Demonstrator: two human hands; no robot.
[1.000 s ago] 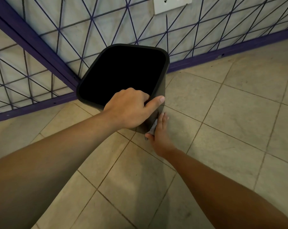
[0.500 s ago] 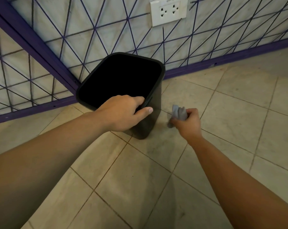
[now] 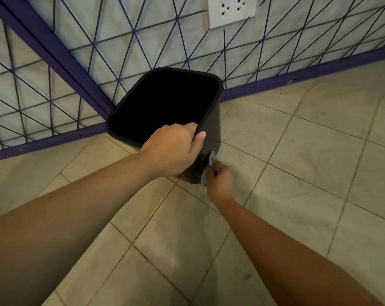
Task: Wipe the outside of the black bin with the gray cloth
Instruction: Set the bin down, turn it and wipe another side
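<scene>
Black bin (image 3: 211, 133) standing on the tiled floor (image 3: 297, 173) in the far corner, close to 2 walls (image 3: 143, 40) patterned with purple lines; its open mouth faces up. Left hand (image 3: 172, 150) clamped on the near rim — fingers curled inside, thumb lying along the outer edge. Right hand (image 3: 219, 180), lower and to the right, closed around the gray cloth (image 3: 211, 161) and pressing it against the bin's near-right outer side, low down. A white socket (image 3: 231, 9) sits on the far wall above.
</scene>
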